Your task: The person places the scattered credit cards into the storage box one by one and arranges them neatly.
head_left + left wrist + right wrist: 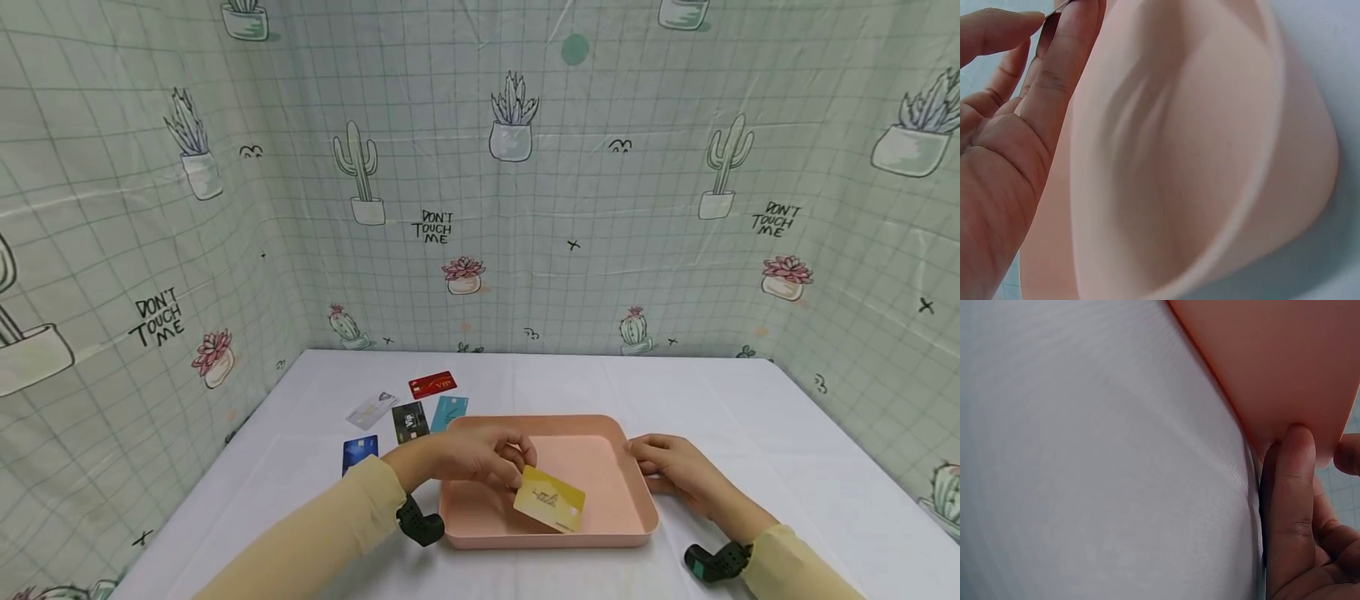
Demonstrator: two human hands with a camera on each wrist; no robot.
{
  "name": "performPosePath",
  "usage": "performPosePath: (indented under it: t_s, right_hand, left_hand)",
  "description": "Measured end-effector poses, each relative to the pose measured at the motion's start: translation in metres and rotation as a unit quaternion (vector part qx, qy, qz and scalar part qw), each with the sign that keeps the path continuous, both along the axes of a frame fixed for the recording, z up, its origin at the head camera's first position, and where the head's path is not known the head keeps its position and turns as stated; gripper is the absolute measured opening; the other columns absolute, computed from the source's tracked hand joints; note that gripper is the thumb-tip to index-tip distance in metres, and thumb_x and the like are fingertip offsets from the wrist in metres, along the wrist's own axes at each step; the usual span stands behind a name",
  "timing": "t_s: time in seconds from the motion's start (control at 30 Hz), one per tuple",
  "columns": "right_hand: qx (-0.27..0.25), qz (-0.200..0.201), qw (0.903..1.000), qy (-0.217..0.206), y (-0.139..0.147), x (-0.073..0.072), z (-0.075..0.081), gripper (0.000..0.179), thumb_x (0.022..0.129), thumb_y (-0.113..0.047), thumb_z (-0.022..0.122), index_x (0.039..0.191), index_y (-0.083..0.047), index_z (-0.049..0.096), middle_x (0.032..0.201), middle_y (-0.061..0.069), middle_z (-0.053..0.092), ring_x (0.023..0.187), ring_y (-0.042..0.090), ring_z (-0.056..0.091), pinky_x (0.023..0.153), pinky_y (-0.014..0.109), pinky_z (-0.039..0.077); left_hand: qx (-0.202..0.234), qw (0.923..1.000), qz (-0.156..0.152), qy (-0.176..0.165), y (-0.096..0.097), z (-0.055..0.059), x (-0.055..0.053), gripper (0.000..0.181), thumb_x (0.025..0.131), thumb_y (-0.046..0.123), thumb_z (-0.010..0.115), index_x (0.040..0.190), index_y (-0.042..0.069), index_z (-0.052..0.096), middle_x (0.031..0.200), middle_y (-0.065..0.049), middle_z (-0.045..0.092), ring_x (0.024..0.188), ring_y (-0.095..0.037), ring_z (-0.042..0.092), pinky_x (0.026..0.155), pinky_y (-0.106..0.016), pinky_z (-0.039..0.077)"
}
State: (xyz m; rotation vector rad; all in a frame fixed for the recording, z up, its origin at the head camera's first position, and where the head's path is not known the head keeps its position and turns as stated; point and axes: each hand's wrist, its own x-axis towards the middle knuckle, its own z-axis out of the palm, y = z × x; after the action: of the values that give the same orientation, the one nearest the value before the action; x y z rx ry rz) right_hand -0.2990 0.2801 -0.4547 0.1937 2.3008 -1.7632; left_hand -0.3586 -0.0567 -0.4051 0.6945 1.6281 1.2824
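Note:
My left hand (480, 454) pinches a yellow card (551, 498) by its upper left corner, between thumb and fingers. The card hangs tilted over the inside of a pink tray (577, 423); whether its lower edge touches the tray floor, I cannot tell. In the left wrist view, the card's thin edge (1054, 11) shows between thumb and fingertip. At the tray's right side, my right hand (686, 471) holds the wall. Its finger (1297, 462) presses the outer wall in the right wrist view, with the thumb (1349, 454) by the rim.
Left of the tray lie a red VIP card (432, 384), a pale card (372, 410), a black card (410, 422), a teal card (449, 412) and a blue card (360, 451). They lie on a white tabletop (720, 400). A cactus-print cloth (525, 200) hangs behind and along both sides.

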Motion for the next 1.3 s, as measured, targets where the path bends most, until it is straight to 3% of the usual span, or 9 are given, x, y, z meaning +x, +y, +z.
performPosePath:
  t_s: [0.43,1.3]
  right_hand:
    - [0.003,0.0,1.0,0.001,0.0,0.0,0.001,0.062,0.103,-0.033,0.062,0.141,0.013,0.047,0.108,0.009,0.072,0.093,0.013,0.069,0.076,0.029,0.062]
    - [0.002,0.0,1.0,0.001,0.0,-0.001,-0.001,0.059,0.104,-0.031,0.061,0.14,0.015,0.048,0.107,0.008,0.072,0.092,0.012,0.069,0.076,0.029,0.062]
  left_hand:
    - [0.0,1.0,-0.007,-0.002,0.005,-0.001,0.001,0.026,0.092,-0.006,0.059,0.115,0.003,0.054,0.105,-0.003,0.066,0.1,-0.018,0.064,0.086,-0.031,0.062]
    - [-0.006,0.9998,0.007,0.018,0.012,-0.002,0.006,0.028,0.089,-0.003,0.062,0.114,0.006,0.055,0.108,-0.004,0.068,0.102,-0.02,0.064,0.085,-0.032,0.062]
